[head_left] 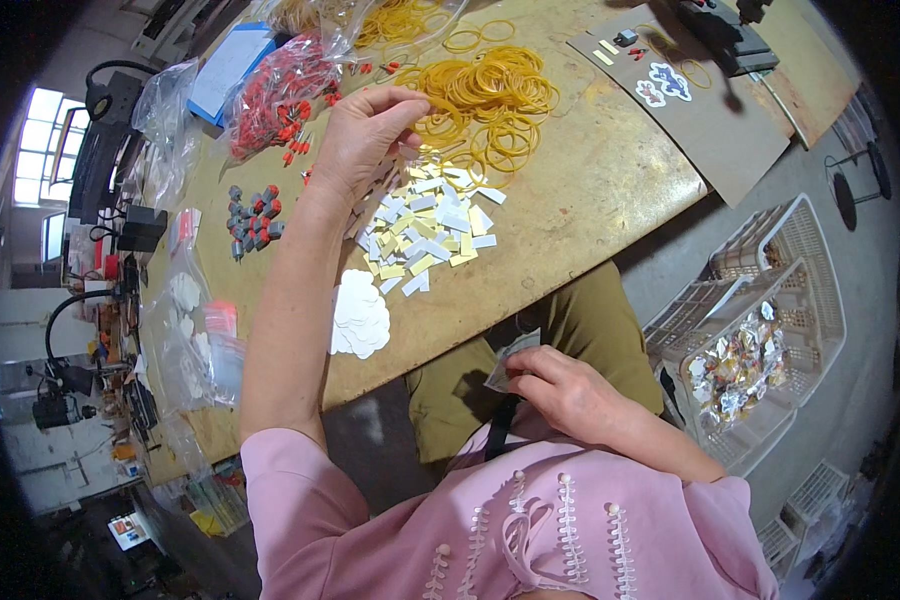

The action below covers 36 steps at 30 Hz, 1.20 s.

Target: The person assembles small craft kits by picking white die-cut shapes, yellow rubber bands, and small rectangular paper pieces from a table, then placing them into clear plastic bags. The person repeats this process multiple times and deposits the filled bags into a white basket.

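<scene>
My left hand (375,135) reaches over the table with its thumb and fingers pinched at the near-left edge of a heap of yellow rubber bands (500,85). A rubber band shows at its fingertips. Just below lies a pile of small white and pale yellow rectangular pieces (430,225). In my lap, my right hand (570,390) is closed on a small clear plastic bag (515,355); what the bag holds is hard to make out.
On the table lie white scalloped cards (359,315), grey-and-red small parts (255,222), a bag of red pieces (280,90) and a blue-edged sheet (228,72). Cardboard with stickers (660,110) lies far right. A plastic basket (810,300) with filled packets (740,365) stands right.
</scene>
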Tool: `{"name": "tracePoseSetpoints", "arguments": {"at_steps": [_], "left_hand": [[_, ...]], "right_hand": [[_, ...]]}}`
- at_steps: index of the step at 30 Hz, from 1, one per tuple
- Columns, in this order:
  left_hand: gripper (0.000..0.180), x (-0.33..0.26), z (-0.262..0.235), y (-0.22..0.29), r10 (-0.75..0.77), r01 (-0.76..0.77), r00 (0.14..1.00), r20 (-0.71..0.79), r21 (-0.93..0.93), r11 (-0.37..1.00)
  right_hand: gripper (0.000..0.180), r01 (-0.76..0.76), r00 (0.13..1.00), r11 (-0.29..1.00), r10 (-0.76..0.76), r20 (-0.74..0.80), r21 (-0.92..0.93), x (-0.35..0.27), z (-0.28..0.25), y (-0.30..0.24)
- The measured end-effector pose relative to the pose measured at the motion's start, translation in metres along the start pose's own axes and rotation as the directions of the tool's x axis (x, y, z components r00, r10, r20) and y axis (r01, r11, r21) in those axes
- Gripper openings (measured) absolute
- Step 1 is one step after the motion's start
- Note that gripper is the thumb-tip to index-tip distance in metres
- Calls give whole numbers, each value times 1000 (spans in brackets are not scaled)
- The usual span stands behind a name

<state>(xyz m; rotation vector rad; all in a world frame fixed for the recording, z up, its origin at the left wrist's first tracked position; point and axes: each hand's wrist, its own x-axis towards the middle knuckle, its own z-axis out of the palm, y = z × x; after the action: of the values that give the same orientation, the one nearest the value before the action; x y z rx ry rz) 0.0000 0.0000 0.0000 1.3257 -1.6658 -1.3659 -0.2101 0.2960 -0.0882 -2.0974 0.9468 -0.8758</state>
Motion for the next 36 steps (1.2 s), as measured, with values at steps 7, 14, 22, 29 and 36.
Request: {"name": "tracePoseSetpoints", "arguments": {"at_steps": [7, 14, 22, 29, 36], "left_hand": [[19, -7, -1, 5, 54, -60, 996, -68, -80, 995], [17, -118, 28, 10, -176, 333, 921, 347, -471, 817], [27, -215, 51, -34, -426, 616, 787, 446, -546, 567], [31, -232, 45, -37, -413, 568, 822, 393, -497, 656], [32, -238, 43, -44, -378, 526, 846, 376, -469, 710]], "right_hand": [[18, 8, 1000, 1000, -8, 2, 0, 1, 1, 2], [22, -23, 1000, 999, 23, -1, -40, 0, -6, -1], [20, -43, 996, 997, 48, 78, -65, 0, 2, -6], [21, -37, 993, 996, 46, 112, -84, 4, 9, -8], [20, -41, 992, 994, 52, 112, -99, 5, 11, -10]]}}
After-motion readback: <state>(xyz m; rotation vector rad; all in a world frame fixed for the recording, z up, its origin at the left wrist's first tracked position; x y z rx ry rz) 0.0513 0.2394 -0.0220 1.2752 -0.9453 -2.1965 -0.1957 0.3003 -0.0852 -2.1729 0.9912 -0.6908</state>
